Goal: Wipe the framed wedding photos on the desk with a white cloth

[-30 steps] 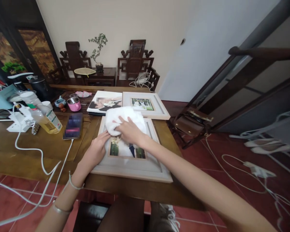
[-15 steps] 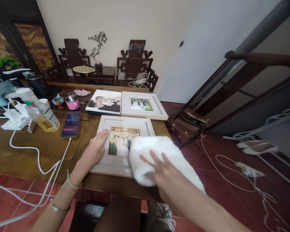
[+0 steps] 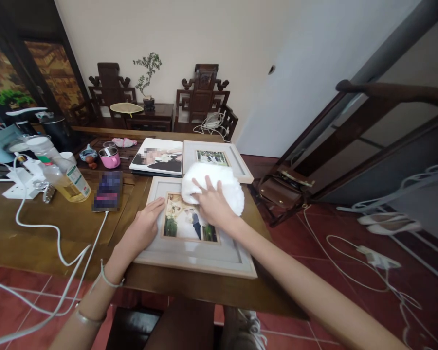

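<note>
Appears to be at the wiping step: presses a bunched white cloth (image 3: 230,181) with the right hand (image 3: 212,203) onto the far right part of the near photo frame (image 3: 204,253), laid flat on the wooden table (image 3: 190,289) beneath both hands. Leaves most of the photo (image 3: 186,226) uncovered, just to the left of and nearer than the right hand. Perhaps brushes the far photo frame (image 3: 236,159) too, just beyond the right fingertips, though hard to judge behind the cloth. Calls next, by judgement, for even pressure over the glossy face and a steady brace, without nudging one frame into the other. Spreads the right fingers over the cloth, pointing away and leftward, with the right forearm (image 3: 284,265) slanting in from the near right. Rests the left hand (image 3: 144,224) along the near frame's left edge, fingers straight and close together, seemingly as a brace. Includes, left of the left hand and apart from it, a phone (image 3: 108,191).
</note>
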### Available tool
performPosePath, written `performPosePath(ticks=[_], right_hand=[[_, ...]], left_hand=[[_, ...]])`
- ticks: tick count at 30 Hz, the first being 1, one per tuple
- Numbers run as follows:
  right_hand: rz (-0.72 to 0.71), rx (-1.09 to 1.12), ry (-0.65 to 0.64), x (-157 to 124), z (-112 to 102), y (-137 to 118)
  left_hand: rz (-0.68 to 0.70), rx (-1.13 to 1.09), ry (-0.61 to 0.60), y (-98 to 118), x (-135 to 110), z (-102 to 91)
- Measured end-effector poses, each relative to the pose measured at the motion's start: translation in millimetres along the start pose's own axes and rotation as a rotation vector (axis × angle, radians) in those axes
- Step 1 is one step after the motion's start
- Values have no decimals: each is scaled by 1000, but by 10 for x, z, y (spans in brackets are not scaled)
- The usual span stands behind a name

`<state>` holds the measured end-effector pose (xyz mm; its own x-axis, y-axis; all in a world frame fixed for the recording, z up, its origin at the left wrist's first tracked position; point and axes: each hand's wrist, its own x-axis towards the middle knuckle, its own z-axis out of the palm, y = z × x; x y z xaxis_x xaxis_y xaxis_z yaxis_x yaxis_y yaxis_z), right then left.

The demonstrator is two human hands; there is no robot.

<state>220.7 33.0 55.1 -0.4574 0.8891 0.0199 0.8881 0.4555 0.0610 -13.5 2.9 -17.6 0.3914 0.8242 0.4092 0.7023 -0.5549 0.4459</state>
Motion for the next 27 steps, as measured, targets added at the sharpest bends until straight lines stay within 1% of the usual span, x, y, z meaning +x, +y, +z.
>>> performPosePath(ticks=[2, 4, 6, 8, 10, 11, 13, 16, 17, 19, 20, 21, 23, 27], right_hand=[[-35, 25, -60, -137, -16, -142], [-102, 94, -144, -430, -74, -323], [-190, 196, -227, -771, -180, -481], [-264, 302, -313, -1033, -308, -565], [-282, 378, -359, -1117, -409, -552], [-266, 392, -355, -1078, -435, -513], [-183, 346, -282, -851, -424, -396], [-13, 134, -116, -292, -284, -228], [20, 74, -71, -104, -225, -204], [27, -2, -24, 188, -119, -230], [-2, -15, -15, 273, -81, -281], [-44, -16, -20, 312, -57, -353], [-130, 4, -56, 257, -58, -532], [-243, 58, -86, -170, -227, -839]], left_hand=[[-6, -5, 17, 8, 4, 8], [-13, -6, 23, 20, 11, 11], [-27, -1, 15, 38, 19, 6], [-46, 5, 8, 67, 28, -9], [-66, 8, 1, 108, 37, -35], [-73, 8, -5, 133, 42, -53], [-78, -1, -21, 188, 54, -98], [-77, -44, -31, 264, 80, -168], [-77, -59, -29, 282, 90, -187], [-84, -87, -19, 305, 110, -212], [-90, -100, -11, 310, 118, -218], [-99, -115, 2, 312, 125, -221], [-121, -151, 45, 309, 133, -223], [-190, -237, 137, 292, 128, -225]])
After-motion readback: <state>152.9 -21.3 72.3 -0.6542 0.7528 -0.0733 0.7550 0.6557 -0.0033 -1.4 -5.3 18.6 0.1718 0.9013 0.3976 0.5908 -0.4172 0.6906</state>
